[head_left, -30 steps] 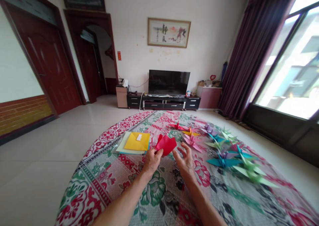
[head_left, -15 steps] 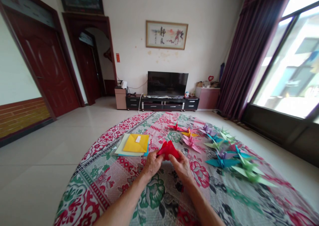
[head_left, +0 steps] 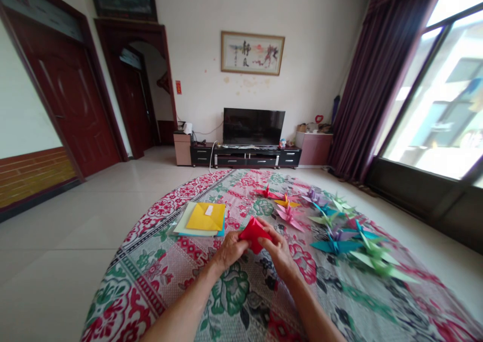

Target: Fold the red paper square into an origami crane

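A folded piece of red origami paper is held between my two hands over the table. My left hand pinches its left corner, thumb on the near face. On the opposite side, my right hand grips the paper with the thumb in front and fingers behind. To the left lies a stack of paper sheets with a yellow sheet on top and a small white scrap on it. Several folded paper cranes rest to the right, among them a blue crane and a pink crane.
A patterned cloth covers the round table. More cranes, such as a green crane and a red crane, spread over its right and far parts. Beyond the table stand a television and a low black cabinet.
The red paper has turned from a spread, peaked shape to a flatter diamond facing me. My right fingers have moved up behind it. The cranes and stack have stayed put.
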The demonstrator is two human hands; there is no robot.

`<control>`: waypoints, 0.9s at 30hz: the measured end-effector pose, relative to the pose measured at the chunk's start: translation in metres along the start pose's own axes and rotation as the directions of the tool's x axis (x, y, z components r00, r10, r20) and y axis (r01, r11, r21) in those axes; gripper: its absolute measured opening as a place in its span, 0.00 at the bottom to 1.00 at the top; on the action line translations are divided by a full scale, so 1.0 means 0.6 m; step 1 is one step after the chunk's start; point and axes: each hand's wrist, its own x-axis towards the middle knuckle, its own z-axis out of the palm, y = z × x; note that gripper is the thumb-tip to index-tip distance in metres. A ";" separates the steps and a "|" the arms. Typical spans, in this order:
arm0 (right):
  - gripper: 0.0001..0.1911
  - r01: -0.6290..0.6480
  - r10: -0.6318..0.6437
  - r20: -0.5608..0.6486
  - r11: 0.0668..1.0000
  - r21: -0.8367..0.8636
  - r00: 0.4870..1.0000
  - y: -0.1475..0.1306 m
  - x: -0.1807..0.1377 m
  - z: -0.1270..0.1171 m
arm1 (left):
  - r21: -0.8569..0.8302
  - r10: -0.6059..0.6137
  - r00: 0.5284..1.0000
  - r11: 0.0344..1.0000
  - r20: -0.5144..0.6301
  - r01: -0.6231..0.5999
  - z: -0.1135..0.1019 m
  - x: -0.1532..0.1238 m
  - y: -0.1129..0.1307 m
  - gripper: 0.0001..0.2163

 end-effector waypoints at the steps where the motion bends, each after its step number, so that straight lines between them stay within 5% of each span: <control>1: 0.08 0.008 -0.008 0.008 1.000 0.016 1.000 -0.001 0.000 0.001 | -0.014 -0.011 1.000 1.000 0.006 0.011 -0.001 0.001 -0.003 0.08; 9: 0.13 0.072 -0.078 -0.098 0.995 -0.066 0.992 0.002 0.004 0.007 | -0.056 -0.034 0.998 0.998 -0.062 0.031 0.003 0.008 -0.019 0.10; 19: 0.15 -0.054 0.053 -0.077 0.999 -0.006 0.996 0.015 0.005 0.008 | -0.163 -0.001 0.998 0.987 -0.066 -0.009 0.003 0.005 -0.005 0.14; 27: 0.17 0.043 -0.061 -0.091 0.983 -0.180 0.994 0.042 0.009 0.007 | -0.244 -0.079 0.992 0.968 -0.095 0.053 0.020 0.008 -0.007 0.19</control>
